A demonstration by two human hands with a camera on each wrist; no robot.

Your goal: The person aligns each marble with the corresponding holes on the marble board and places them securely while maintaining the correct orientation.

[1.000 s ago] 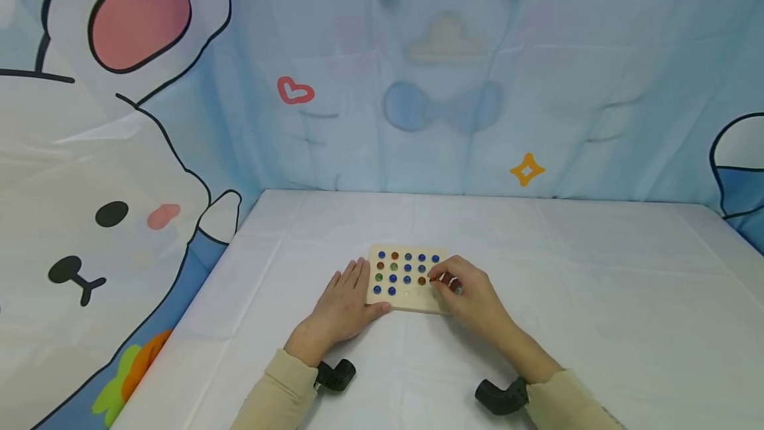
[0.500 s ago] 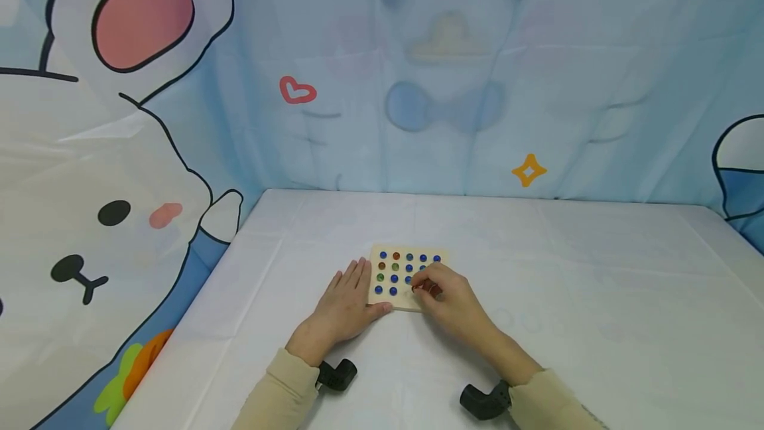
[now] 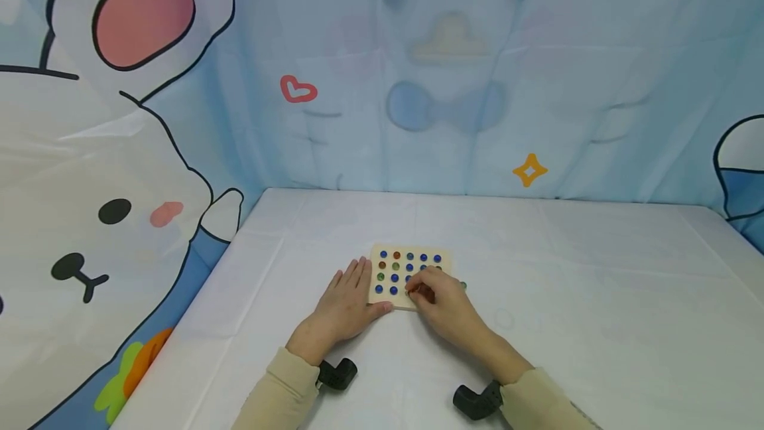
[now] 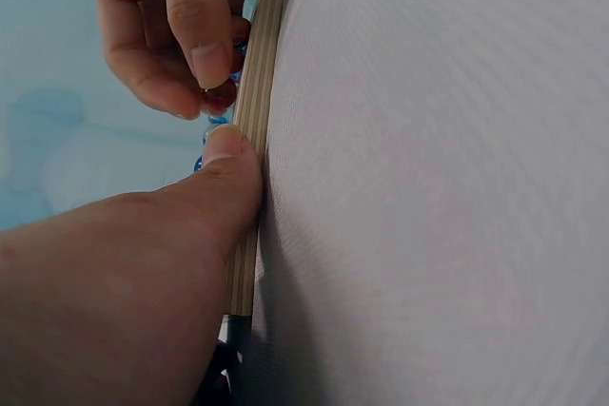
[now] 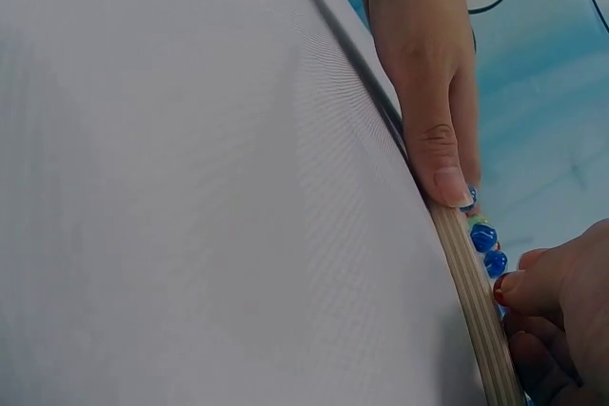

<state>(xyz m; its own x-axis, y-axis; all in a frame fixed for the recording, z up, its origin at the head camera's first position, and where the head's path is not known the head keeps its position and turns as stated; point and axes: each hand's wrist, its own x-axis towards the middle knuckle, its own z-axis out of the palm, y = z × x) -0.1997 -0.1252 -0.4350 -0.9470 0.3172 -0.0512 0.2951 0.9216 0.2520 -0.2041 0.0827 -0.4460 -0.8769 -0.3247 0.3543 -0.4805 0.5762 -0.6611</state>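
Note:
A pale wooden board (image 3: 401, 304) on the table carries rows of blue, green and reddish-brown glass marbles in round hollows. My left hand (image 3: 343, 304) rests flat against its left side, fingers straight, thumb touching the front edge. Over the front row, my right hand (image 3: 449, 304) pinches a reddish-brown marble (image 5: 500, 289) between thumb and fingertips. In the left wrist view that marble (image 4: 219, 97) sits at the board's upper face. Blue marbles (image 5: 483, 237) lie between the two hands in the right wrist view. My right hand hides the board's front right part.
A greenish marble (image 3: 463, 285) shows just right of the board, behind my right hand. White cloth (image 3: 597, 297) covers the table. A blue printed curtain (image 3: 358, 138) hangs at the back. Black wrist mounts (image 3: 337, 374) sit beneath both wrists.
My right hand has moved left, from the board's right side to the front row, carrying the reddish-brown marble. My left hand has stayed in place.

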